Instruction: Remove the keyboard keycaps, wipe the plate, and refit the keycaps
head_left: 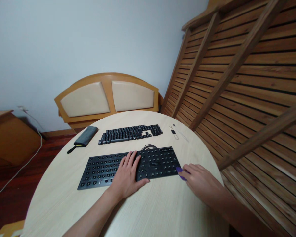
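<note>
the flat black capless keyboard base (153, 164) lay on the pale round table (167, 207), the left hand (127, 174) spread open on it, gripping nothing, seemingly to steady it; the right hand (196, 179) pinched a small purple object (181, 173) at its right edge; black plastic keycaps (125, 133) lay beyond, rowed perhaps to preserve order

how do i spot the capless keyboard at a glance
On the round table, loose black keycaps lie toward the far side. Nearer, the wide black keyboard sits under the left hand. Unlike the keycaps, it is one flat piece dotted with bare sockets.
</note>
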